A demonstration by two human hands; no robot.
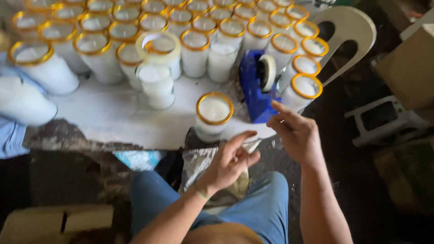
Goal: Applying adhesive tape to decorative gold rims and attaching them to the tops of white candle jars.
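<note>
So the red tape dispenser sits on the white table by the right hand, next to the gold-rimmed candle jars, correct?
Not quite: the tape dispenser is blue, not red. The head view shows it on the white table just beyond the right hand, with gold-rimmed candle jars beside it, as you said.

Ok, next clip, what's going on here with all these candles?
A seated person in jeans faces a white table crowded with white glass candles with gold rims. One candle stands apart at the near edge. The right hand is by a blue tape dispenser, fingers seemingly pinched on clear tape; the left hand hovers open over a plastic bag in the lap.
</note>
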